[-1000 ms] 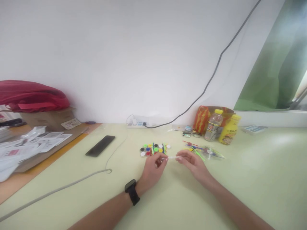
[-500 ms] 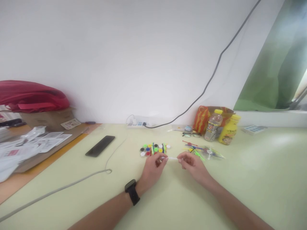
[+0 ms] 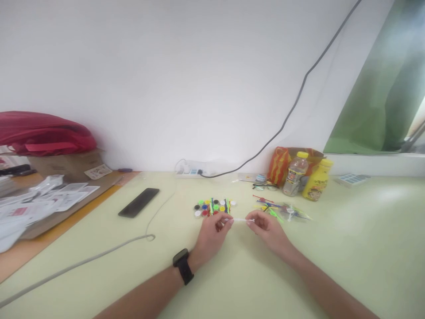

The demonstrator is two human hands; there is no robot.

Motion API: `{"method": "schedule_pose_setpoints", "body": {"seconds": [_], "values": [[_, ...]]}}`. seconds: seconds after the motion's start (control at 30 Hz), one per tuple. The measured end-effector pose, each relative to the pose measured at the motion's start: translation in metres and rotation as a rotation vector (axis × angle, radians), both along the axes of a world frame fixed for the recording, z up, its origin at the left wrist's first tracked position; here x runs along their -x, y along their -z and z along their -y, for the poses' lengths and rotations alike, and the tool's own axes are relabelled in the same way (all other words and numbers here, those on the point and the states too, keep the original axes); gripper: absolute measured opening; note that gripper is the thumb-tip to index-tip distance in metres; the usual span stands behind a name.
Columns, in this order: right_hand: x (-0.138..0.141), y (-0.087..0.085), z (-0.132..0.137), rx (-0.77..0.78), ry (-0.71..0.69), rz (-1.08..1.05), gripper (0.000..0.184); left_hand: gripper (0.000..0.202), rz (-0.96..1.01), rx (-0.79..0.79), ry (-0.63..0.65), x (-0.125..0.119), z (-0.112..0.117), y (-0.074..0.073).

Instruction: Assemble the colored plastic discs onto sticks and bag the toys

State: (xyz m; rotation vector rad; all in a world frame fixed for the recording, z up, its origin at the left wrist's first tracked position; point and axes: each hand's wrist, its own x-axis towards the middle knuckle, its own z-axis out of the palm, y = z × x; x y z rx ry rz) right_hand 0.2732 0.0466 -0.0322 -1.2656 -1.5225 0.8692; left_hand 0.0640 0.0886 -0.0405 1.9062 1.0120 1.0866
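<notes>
A thin white plastic stick (image 3: 240, 219) is held level above the table, spanning the gap between my two hands. My left hand (image 3: 212, 235), with a black watch on its wrist, pinches the stick's left end between thumb and fingers. At the other end, the thumb and index finger of my right hand (image 3: 268, 230) close around the tip, which shows a little between them. Just beyond my left hand lie small round caps (image 3: 204, 207) in several colours and a bundle of coloured sticks (image 3: 227, 205). Coloured spoked plastic pieces (image 3: 289, 212) are heaped past my right hand.
A black phone (image 3: 138, 203) lies on the left, near a grey cable (image 3: 89, 261). At the back right stand a clear bottle (image 3: 295, 175), a yellow bottle (image 3: 317, 181) and a red-yellow bag (image 3: 277, 164), with glasses (image 3: 265, 186) beside them. A power strip (image 3: 191, 174) sits against the wall.
The fingers of my right hand have shifted slightly, so more of the stick's right tip shows. My left hand has barely moved.
</notes>
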Motion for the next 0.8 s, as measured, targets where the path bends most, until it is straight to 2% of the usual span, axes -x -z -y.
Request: {"method": "schedule_pose_setpoints", "body": {"seconds": [0.2, 0.33, 0.57, 0.8], "values": [[0.0008, -0.0006, 0.0008, -0.019, 0.008, 0.024, 0.032, 0.023, -0.029, 0.007, 0.024, 0.0004, 0.0021, -0.0022], [-0.0005, 0.0014, 0.0005, -0.017, 0.005, 0.040, 0.033, 0.021, -0.057, 0.028, 0.087, 0.0005, 0.0046, -0.0048], [0.0005, 0.0017, 0.0019, -0.074, -0.071, 0.096, 0.029, 0.025, -0.097, 0.011, 0.164, -0.0008, 0.0070, -0.0063], [0.0019, 0.0043, 0.0007, -0.078, -0.081, 0.118, 0.026, 0.017, -0.100, 0.002, 0.181, -0.0013, 0.0070, -0.0053]]}}
